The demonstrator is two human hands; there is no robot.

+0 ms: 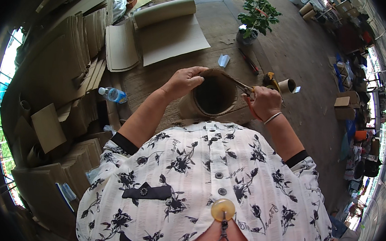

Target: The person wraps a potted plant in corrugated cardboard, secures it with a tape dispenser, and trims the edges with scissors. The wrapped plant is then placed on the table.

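In front of me an upright cylinder of rolled corrugated cardboard stands on a wooden board, its round mouth facing up. The fingers and thumb of my left hand pinch the far left part of its rim. My right hand is closed around a red-handled, scissor-like tool. The tool's metal jaws reach the right side of the rim, where a strip of the edge runs towards them. Whether the jaws are closed on that strip is too small to tell. Inside the cylinder it is dark.
Beyond lie a partly unrolled corrugated sheet, a folded paper piece and a red-and-black tool. A leafy plant stands farther back. Right are a tape dispenser and short cardboard tube; left, a plastic bottle and cardboard stacks.
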